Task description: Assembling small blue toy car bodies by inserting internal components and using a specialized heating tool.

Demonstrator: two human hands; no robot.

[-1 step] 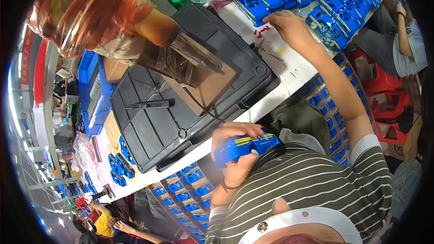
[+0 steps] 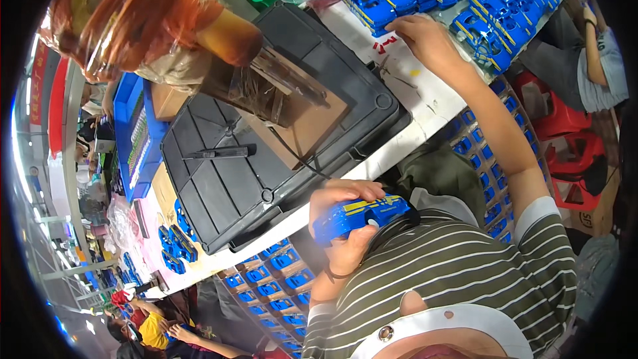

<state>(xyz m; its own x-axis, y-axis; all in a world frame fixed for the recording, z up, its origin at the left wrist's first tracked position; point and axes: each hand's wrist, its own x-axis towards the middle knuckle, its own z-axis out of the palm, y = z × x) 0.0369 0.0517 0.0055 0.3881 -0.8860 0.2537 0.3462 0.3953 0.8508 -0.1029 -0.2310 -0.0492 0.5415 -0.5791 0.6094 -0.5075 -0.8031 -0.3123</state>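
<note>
In front of my chest, my left hand (image 2: 345, 249) is closed round a blue toy car body shell (image 2: 372, 213) with yellow stripes. The thumb lies on its near side and the fingers wrap over the far side. My right hand (image 2: 425, 40) is stretched out over the white table, beside the rows of blue car shells. Its fingers are bent together, tips down by the shell at the row's end; anything pinched there is too small to make out. Small red pieces (image 2: 384, 45) lie on the table just below those fingertips.
A black lidded crate (image 2: 219, 179) bears a brown board (image 2: 319, 126) and a black pen (image 2: 222, 153). An orange-wrapped fixture (image 2: 139, 20) overhangs it. Many blue shells (image 2: 498, 26) fill the far right; compartmented trays (image 2: 279, 286) sit below the table edge. Co-workers sit left and right.
</note>
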